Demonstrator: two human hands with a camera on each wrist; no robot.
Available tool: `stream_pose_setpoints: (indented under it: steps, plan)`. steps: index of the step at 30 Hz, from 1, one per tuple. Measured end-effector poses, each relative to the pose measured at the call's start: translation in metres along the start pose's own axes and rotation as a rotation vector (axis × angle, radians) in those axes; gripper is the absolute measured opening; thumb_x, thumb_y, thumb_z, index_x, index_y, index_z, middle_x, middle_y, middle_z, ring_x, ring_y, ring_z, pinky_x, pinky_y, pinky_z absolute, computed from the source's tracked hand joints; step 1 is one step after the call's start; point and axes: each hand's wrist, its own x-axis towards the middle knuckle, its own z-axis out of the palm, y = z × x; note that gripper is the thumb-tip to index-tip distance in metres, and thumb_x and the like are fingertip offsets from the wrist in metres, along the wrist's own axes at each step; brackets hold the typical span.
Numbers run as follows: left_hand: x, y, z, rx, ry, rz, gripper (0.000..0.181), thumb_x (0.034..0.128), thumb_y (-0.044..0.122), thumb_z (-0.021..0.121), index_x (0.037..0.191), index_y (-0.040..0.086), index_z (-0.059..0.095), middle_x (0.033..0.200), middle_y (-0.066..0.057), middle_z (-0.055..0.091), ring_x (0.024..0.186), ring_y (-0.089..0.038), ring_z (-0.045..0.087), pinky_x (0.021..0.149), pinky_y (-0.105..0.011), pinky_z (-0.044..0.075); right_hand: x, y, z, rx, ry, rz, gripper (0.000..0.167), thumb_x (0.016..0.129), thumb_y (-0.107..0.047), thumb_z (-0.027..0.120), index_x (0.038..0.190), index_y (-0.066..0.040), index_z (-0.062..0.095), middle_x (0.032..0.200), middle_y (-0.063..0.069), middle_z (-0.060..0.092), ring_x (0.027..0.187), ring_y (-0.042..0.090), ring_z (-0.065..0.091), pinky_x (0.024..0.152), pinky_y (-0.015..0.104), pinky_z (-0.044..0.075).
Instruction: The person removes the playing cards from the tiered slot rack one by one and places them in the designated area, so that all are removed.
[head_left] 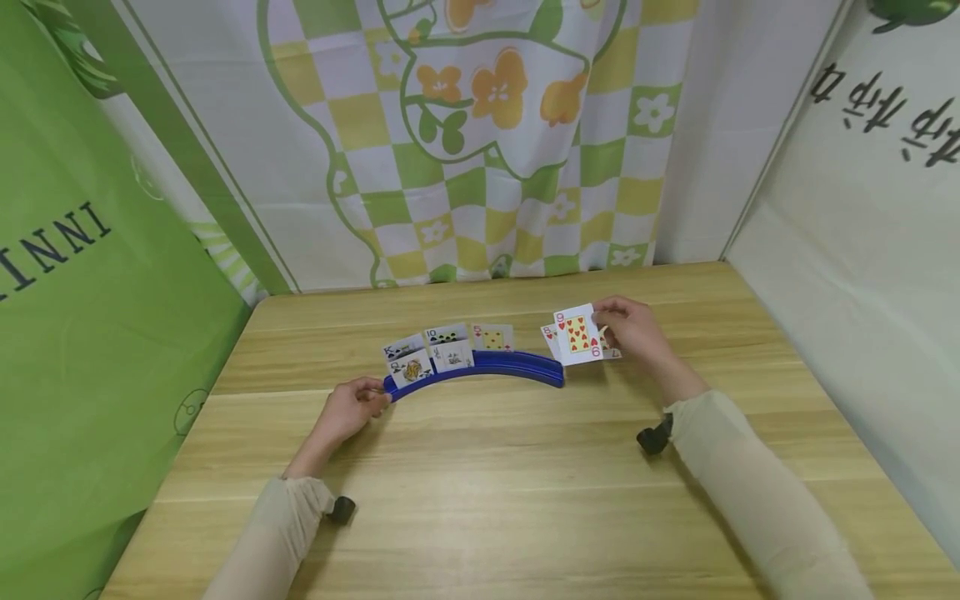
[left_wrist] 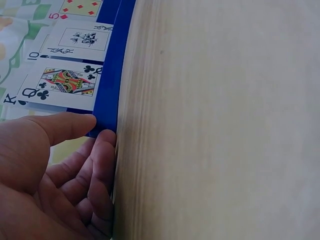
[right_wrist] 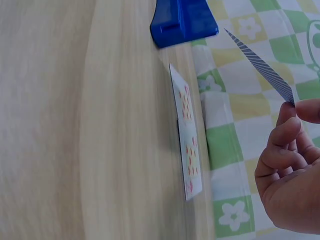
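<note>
A curved blue card holder (head_left: 517,363) stands on the table, and my left hand (head_left: 348,414) grips its left end between thumb and fingers. In its slots stand a king (head_left: 401,345), a queen of clubs (left_wrist: 67,82), a ten (left_wrist: 34,54), a joker (left_wrist: 82,39) and a five of diamonds (head_left: 492,337). My right hand (head_left: 636,333) pinches a nine of hearts (head_left: 577,337) by its edge, raised beyond the holder's right end; the right wrist view shows its striped back (right_wrist: 267,70). Partly hidden behind it in the head view, an eight of hearts (head_left: 550,336) and a seven (head_left: 613,353) lie on the table.
The wooden table (head_left: 480,483) reaches back to a hanging checked curtain (head_left: 517,200). A green cloth (head_left: 97,333) hangs at the left and a pale one (head_left: 855,275) at the right. Each sleeve carries a small black device at the wrist.
</note>
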Motion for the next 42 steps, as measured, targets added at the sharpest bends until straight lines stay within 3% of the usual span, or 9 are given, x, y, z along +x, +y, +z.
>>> stream_pose_setpoints:
  steps: [13,25,29,38,42]
  plan:
    - [-0.001,0.003,0.0,0.016,0.013,0.01,0.033,0.0933,0.018,0.067,0.12,-0.001,0.065,0.095,-0.014,0.075,0.073,-0.013,0.065,0.063,-0.026,0.05,0.01,0.013,-0.013,-0.046,0.047,-0.007,0.034,0.101,-0.017,0.055,0.128,0.005,0.058,0.109,0.016,0.063,0.071,0.007,0.056,0.065,0.021,0.049]
    - [-0.001,0.002,0.0,0.028,0.021,0.015,0.034,0.0926,0.019,0.068,0.12,-0.001,0.066,0.097,-0.014,0.075,0.073,-0.013,0.065,0.063,-0.026,0.05,0.015,0.02,-0.025,-0.052,0.052,0.031,0.036,0.103,-0.016,0.049,0.132,0.005,0.055,0.125,0.02,0.058,0.084,0.011,0.058,0.076,0.028,0.053]
    - [-0.001,0.001,0.001,0.018,0.019,0.011,0.034,0.0933,0.019,0.068,0.121,-0.001,0.065,0.095,-0.014,0.075,0.072,-0.013,0.065,0.062,-0.026,0.05,0.017,0.025,-0.028,-0.047,0.065,0.035,0.035,0.102,-0.014,0.049,0.131,0.006,0.055,0.124,0.02,0.058,0.086,0.013,0.059,0.076,0.028,0.053]
    - [-0.001,0.001,0.001,0.008,0.022,0.003,0.034,0.0938,0.019,0.067,0.121,-0.001,0.065,0.096,-0.014,0.075,0.073,-0.014,0.065,0.062,-0.026,0.05,0.026,0.032,-0.034,-0.069,0.068,0.048,0.037,0.102,-0.017,0.05,0.132,0.006,0.054,0.126,0.022,0.057,0.077,0.006,0.056,0.068,0.021,0.05]
    - [0.0,0.0,0.0,0.008,0.015,0.008,0.034,0.0941,0.018,0.067,0.122,-0.002,0.064,0.098,-0.015,0.075,0.074,-0.013,0.065,0.062,-0.026,0.051,0.03,0.035,-0.036,-0.085,0.071,0.055,0.037,0.102,-0.016,0.051,0.13,0.007,0.055,0.122,0.021,0.058,0.081,0.011,0.057,0.067,0.023,0.05]
